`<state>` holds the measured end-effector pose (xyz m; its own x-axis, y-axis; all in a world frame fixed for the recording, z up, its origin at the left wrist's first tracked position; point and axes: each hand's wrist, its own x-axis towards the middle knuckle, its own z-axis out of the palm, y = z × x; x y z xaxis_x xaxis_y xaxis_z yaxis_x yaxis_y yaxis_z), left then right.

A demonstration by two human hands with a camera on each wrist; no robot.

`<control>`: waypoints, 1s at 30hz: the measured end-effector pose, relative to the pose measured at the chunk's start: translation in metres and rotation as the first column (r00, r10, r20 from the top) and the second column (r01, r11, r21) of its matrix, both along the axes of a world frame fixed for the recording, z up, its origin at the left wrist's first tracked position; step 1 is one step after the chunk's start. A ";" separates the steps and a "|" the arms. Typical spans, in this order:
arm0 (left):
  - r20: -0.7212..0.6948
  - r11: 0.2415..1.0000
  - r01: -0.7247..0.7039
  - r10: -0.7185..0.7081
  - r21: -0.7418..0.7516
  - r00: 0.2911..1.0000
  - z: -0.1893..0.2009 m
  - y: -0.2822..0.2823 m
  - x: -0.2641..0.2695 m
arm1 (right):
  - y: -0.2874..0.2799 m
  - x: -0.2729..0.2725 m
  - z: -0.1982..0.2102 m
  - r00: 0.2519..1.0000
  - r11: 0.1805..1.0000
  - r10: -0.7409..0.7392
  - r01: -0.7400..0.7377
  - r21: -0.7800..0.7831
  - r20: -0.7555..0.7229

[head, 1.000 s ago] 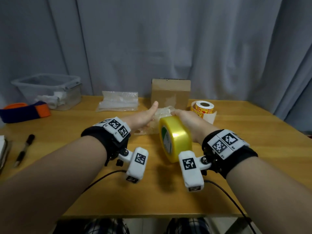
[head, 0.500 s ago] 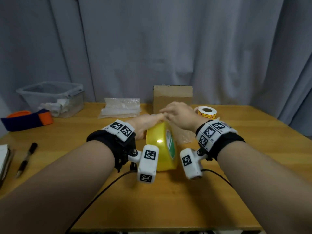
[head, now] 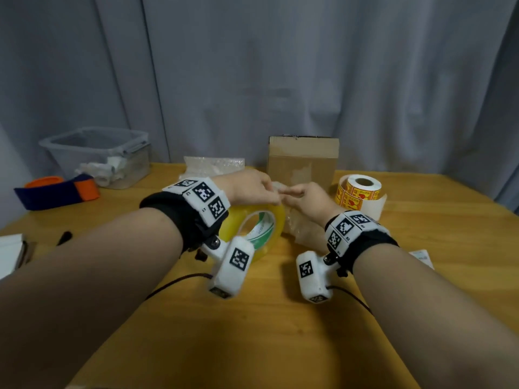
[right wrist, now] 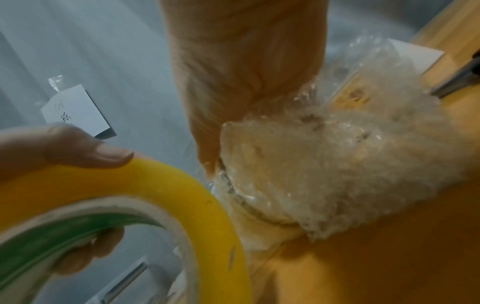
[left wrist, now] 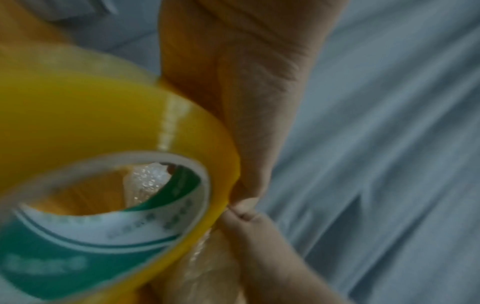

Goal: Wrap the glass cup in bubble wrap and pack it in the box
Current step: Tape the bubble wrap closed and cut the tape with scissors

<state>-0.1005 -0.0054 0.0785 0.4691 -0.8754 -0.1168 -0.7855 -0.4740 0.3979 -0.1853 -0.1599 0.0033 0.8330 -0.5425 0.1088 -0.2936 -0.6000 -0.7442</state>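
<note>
Bubble-wrapped glass cup (head: pixel 304 233), a crinkled clear bundle, sits on the wooden table (head: pixel 280 318) right under the right hand (head: pixel 304 199) and just right of the left hand (head: pixel 250 186). The right wrist view shows what the head view hides: the cup's round rim through the film (right wrist: pixel 337 164) and the wrap's loose end bunched at the right palm. The left wrist view shows bubble film through the core of the glossy yellow tape roll (left wrist: pixel 103 154) and fingertips of both hands meeting at the roll's edge. The left hand grasps the tape roll, thumb on its outer face and fingers inside the core. The right hand pinches at the roll's edge; what it pinches is too blurred to tell. The brown cardboard box (head: pixel 303 161) stands just beyond both hands.
</note>
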 end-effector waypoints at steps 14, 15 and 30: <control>0.214 0.989 0.144 -0.146 0.024 0.966 -0.006 0.014 -0.002 | 0.001 -0.006 -0.002 0.997 0.997 -0.075 0.075 -0.019 0.013; 0.222 0.989 0.146 -0.148 0.027 0.964 -0.006 0.014 -0.001 | 0.001 -0.007 -0.002 0.998 0.998 -0.067 0.067 -0.018 0.017; 0.406 0.990 0.132 -0.105 -0.039 0.908 -0.032 -0.032 0.012 | -0.031 -0.004 -0.001 0.988 0.988 -0.153 0.152 0.026 0.021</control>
